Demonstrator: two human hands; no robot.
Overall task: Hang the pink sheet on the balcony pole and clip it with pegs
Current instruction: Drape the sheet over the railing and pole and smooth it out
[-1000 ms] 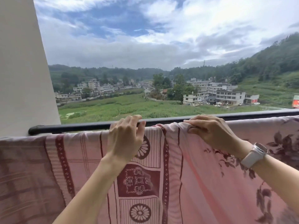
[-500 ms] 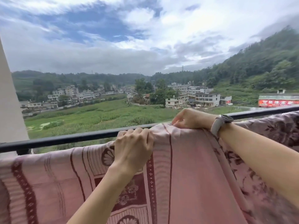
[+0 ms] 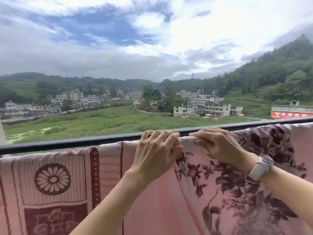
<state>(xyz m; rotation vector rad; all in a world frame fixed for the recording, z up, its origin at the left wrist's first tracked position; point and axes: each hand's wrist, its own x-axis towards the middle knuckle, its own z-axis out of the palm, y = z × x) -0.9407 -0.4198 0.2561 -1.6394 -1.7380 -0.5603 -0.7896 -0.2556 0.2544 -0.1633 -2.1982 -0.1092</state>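
Note:
The pink sheet (image 3: 152, 204) with dark red patterns hangs in front of me, its top edge draped at the black balcony pole (image 3: 81, 142). My left hand (image 3: 156, 152) grips the sheet's top edge at the pole, fingers curled over it. Just to its right, my right hand (image 3: 218, 145), with a white watch on the wrist, pinches the same edge. Left of my hands the sheet's edge sags a little below the pole. No pegs are in view.
Beyond the pole there is open air, with fields, houses and wooded hills far off. A sliver of pale wall (image 3: 2, 133) shows at the far left edge. The sheet fills the whole lower half of the view.
The view has swung to the right, so the wall has almost left the frame. Both hands have moved right along the sheet's top edge and now sit close together at the pole.

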